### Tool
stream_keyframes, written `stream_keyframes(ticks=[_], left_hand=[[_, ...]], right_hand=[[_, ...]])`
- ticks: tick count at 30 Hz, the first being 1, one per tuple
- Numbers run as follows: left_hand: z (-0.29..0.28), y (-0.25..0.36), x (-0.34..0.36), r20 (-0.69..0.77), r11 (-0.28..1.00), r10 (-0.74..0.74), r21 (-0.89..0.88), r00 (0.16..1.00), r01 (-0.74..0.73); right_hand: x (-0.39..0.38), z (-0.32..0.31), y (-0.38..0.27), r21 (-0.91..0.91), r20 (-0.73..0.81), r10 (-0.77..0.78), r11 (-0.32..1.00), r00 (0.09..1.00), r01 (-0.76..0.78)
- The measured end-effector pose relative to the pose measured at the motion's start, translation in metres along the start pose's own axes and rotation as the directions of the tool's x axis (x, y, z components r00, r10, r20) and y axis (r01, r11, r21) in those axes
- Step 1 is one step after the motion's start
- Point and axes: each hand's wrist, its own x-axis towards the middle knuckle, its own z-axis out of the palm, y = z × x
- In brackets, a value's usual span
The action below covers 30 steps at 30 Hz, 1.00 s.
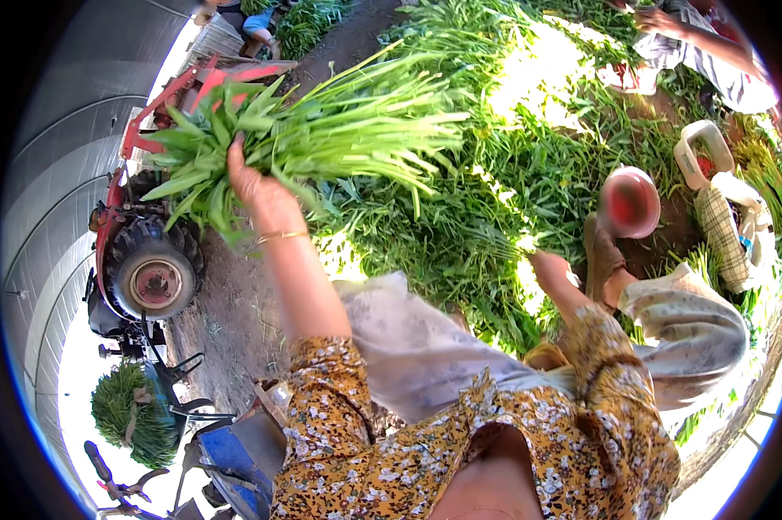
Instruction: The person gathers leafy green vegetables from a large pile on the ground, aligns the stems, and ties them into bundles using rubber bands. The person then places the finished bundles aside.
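Observation:
My left hand [263,192], raised at the left, is closed around a big bunch of leafy greens [365,130]. Its pointed leaves spread to the left of my fingers, and the long pale stems fan out to the right. Low at centre right, my right hand [549,267] reaches into the heap of loose greens [426,234] on the ground. Its fingers are lost among leaves and glare, so whether they grip any stems cannot be made out. My bent leg and a sandalled foot [603,260] lie just right of that hand.
A pink bucket [631,203] stands beyond my foot, beside a white plastic container [687,160] and a checked bag [720,238]. At left is a red machine with a large tyre [155,277]; bundled greens [135,412] sit below it. Co-workers [699,43] sit at the far right and far left.

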Motion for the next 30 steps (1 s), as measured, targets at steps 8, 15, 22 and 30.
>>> stream_keyframes(ticks=[8,15,22,30], left_hand=[[-0.036,-0.008,-0.026,0.409,0.996,-0.086,0.072,0.909,0.061],[-0.040,-0.021,0.009,0.840,0.974,0.018,-0.138,0.543,0.182],[-0.020,-0.001,-0.039,0.741,0.995,0.032,-0.090,0.671,0.052],[-0.045,-0.022,-0.019,0.683,0.993,0.096,-0.113,0.724,-0.025]], right_hand=[[0.018,-0.183,-0.073,0.680,-0.424,0.245,0.722,0.872,0.128],[0.050,-0.166,-0.109,0.165,-0.058,-0.086,0.982,0.995,0.094],[0.016,-0.114,-0.002,0.419,-0.521,0.276,0.907,0.808,-0.039],[0.013,-0.146,-0.163,0.171,-0.581,-0.213,0.911,0.785,0.374]])
